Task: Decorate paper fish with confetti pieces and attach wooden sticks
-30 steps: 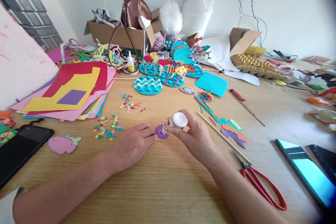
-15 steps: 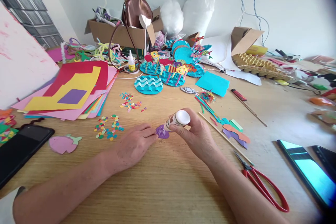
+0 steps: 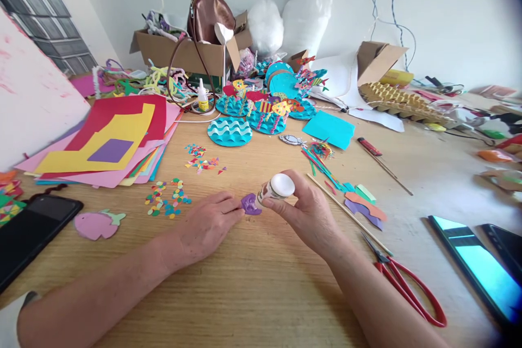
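Observation:
A small purple paper piece (image 3: 251,204) with wet-looking streaks of glue lies on the table. The fingertips of my left hand (image 3: 210,223) pinch its left edge. Tilted over its right side is a white glue bottle (image 3: 277,187), which my right hand (image 3: 312,215) grips between thumb and fingers; the bottle's tip is hidden behind its body. Left of my left hand are colored paper dots (image 3: 168,197) and a pink paper fish (image 3: 97,224).
Red-handled scissors (image 3: 408,283) and a wooden stick (image 3: 350,215) lie right of my right hand. A paper stack (image 3: 101,141) and phone (image 3: 41,228) are at left. Blue wave-covered discs (image 3: 229,131), a small glue bottle (image 3: 203,95) and a cardboard box (image 3: 179,54) stand farther back.
The glue bottle in my right hand has shifted slightly right, and more of the purple piece shows. My left hand holds its place.

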Demonstrator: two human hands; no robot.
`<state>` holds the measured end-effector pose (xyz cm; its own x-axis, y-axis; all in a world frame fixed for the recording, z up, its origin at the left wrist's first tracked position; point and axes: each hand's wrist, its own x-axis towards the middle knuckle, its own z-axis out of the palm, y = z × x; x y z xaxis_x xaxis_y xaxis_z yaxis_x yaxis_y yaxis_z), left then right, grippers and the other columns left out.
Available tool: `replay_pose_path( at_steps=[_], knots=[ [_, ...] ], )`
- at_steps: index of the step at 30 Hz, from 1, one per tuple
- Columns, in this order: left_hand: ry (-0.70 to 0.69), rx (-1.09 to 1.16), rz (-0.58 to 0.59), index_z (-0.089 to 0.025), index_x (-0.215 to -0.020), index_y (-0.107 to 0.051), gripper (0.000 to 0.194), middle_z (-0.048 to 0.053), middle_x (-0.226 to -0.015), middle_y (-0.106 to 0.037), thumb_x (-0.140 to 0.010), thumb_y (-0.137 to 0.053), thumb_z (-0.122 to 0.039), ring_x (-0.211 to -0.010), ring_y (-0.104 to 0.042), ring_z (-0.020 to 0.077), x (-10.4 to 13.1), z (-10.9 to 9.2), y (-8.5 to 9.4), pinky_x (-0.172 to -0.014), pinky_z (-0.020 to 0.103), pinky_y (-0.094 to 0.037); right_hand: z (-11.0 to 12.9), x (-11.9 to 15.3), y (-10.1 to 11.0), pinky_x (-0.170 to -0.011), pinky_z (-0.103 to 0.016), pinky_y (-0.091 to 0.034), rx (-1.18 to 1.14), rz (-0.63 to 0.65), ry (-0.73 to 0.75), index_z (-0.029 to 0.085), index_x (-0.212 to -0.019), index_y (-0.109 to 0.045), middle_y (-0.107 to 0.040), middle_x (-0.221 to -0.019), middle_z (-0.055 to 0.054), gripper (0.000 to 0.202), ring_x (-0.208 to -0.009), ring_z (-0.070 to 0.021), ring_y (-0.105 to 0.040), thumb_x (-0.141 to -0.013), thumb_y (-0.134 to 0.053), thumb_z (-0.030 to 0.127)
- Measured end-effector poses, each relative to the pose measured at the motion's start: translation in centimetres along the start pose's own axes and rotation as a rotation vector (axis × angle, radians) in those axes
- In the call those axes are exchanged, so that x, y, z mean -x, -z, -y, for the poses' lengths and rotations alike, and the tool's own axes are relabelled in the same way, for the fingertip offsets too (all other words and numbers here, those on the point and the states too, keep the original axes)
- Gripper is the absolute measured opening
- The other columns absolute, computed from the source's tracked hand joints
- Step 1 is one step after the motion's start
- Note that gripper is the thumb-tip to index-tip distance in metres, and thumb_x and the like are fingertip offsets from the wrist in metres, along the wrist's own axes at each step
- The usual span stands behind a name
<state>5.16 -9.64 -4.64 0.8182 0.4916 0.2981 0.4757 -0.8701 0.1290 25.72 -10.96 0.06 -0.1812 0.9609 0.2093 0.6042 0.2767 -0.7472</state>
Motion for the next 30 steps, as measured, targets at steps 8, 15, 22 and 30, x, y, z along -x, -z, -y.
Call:
replay_pose_path(
  at_steps=[8, 15, 22, 30],
  knots=[
    [-0.001, 0.002, 0.041, -0.013, -0.099, -0.056, 0.026, 0.007, -0.102, -0.057, -0.09, -0.032, -0.012, -0.095, -0.048, 0.0193, 0.1, 0.09, -0.09, -0.084, 0.035, -0.045, 0.22, 0.36, 0.31, -0.058, -0.024, -0.038, 0.051, -0.005, -0.007, 0.019, -0.08, -0.053, -0.063, -0.077, -0.001, 0.02, -0.072, -0.0156, -0.057, -0.076, -0.06, 0.038],
    [0.008, 0.009, 0.038, -0.013, -0.097, -0.057, 0.025, 0.007, -0.1, -0.058, -0.089, -0.034, -0.011, -0.096, -0.048, 0.019, -0.02, 0.1, -0.02, -0.085, 0.034, -0.045, 0.32, 0.39, 0.41, -0.051, -0.022, -0.034, 0.105, -0.004, 0.011, 0.02, -0.079, -0.052, -0.062, -0.072, 0.0, 0.022, -0.063, -0.013, -0.053, -0.077, -0.058, 0.041],
    [-0.003, -0.003, 0.012, -0.014, -0.097, -0.057, 0.024, 0.007, -0.101, -0.059, -0.088, -0.035, -0.011, -0.096, -0.05, 0.0185, -0.01, 0.1, -0.1, -0.084, 0.035, -0.045, 0.24, 0.28, 0.45, -0.053, -0.023, -0.035, 0.114, -0.015, 0.012, 0.02, -0.08, -0.053, -0.063, -0.075, -0.001, 0.02, -0.066, -0.0139, -0.055, -0.077, -0.059, 0.039],
    [-0.004, -0.01, 0.027, -0.013, -0.097, -0.057, 0.027, 0.007, -0.1, -0.059, -0.091, -0.031, -0.014, -0.095, -0.05, 0.0193, -0.1, 0.02, 0.03, -0.082, 0.036, -0.046, -0.09, -0.28, -0.1, -0.057, -0.023, -0.037, 0.084, -0.064, 0.02, 0.019, -0.08, -0.053, -0.064, -0.077, -0.001, 0.019, -0.07, -0.0146, -0.056, -0.076, -0.061, 0.036]
  ],
)
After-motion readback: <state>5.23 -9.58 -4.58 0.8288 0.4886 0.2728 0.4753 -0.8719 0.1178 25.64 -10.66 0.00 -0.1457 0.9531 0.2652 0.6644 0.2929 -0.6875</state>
